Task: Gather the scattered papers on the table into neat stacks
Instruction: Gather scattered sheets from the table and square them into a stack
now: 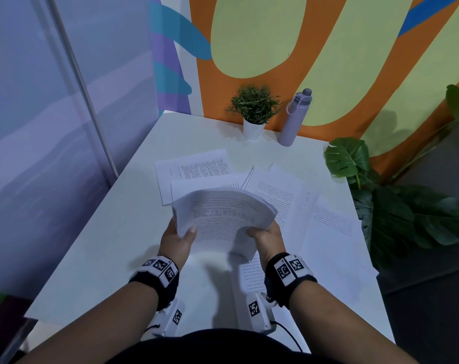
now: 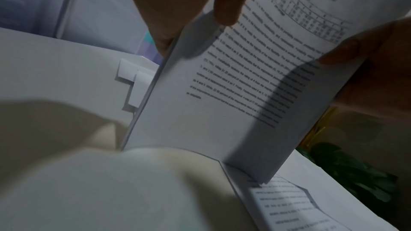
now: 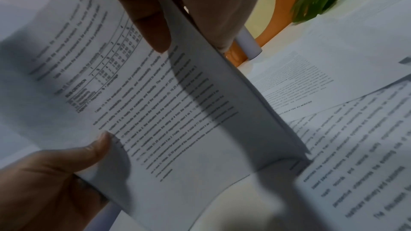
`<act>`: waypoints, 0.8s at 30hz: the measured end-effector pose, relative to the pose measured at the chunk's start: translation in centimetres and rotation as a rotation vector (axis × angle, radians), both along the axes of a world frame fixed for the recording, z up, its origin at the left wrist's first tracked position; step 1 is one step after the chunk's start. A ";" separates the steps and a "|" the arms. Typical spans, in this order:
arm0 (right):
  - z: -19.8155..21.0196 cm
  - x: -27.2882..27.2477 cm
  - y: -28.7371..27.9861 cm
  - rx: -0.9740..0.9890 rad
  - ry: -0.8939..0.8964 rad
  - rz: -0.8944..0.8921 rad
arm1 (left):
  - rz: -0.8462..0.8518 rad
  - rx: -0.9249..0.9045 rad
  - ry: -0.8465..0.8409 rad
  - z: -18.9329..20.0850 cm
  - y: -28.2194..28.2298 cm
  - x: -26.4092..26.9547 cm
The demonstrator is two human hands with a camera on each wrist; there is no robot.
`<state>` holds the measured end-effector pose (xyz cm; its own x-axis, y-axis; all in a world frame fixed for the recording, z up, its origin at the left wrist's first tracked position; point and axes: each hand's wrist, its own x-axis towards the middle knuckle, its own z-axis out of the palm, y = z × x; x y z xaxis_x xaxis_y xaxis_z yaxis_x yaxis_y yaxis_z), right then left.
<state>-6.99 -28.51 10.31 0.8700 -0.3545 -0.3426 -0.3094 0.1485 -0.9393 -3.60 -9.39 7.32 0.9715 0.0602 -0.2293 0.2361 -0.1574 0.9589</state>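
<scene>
A thick bundle of printed papers (image 1: 223,214) stands bowed on its lower edge over the near middle of the white table (image 1: 105,245). My left hand (image 1: 182,232) grips its left side, thumb (image 2: 227,6) on the front page. My right hand (image 1: 262,235) grips the right side with its thumb (image 3: 151,24) on the print. The other fingers are hidden behind the sheets. Loose sheets lie flat behind the bundle (image 1: 194,166), to its right (image 1: 278,190) and far right (image 1: 333,232). One more sheet (image 1: 252,274) lies under my right wrist.
A small potted plant (image 1: 254,109) and a lilac bottle (image 1: 294,119) stand at the table's far edge against the painted wall. A large leafy plant (image 1: 406,206) crowds the table's right side. The table's left half is bare surface.
</scene>
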 end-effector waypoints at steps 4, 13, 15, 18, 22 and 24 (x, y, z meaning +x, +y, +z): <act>0.7 0.0 -0.3 -0.059 -0.054 0.055 | 0.038 -0.019 -0.037 1.7 -0.2 0.4; 0.2 -0.5 -1.1 -0.222 -0.090 0.180 | 0.016 -0.060 -0.030 3.1 0.5 2.1; 0.5 -0.4 -1.5 -0.179 -0.070 0.134 | -0.050 -0.034 -0.007 2.8 0.5 1.4; 1.0 -0.1 -2.1 -0.014 -0.045 0.112 | -0.094 -0.017 -0.006 2.3 0.4 0.4; 2.0 0.1 -2.9 0.171 -0.113 0.078 | -0.095 -0.096 -0.001 2.5 0.6 0.2; 2.3 0.3 -3.3 0.251 -0.121 0.075 | -0.095 -0.180 0.006 2.8 0.8 0.4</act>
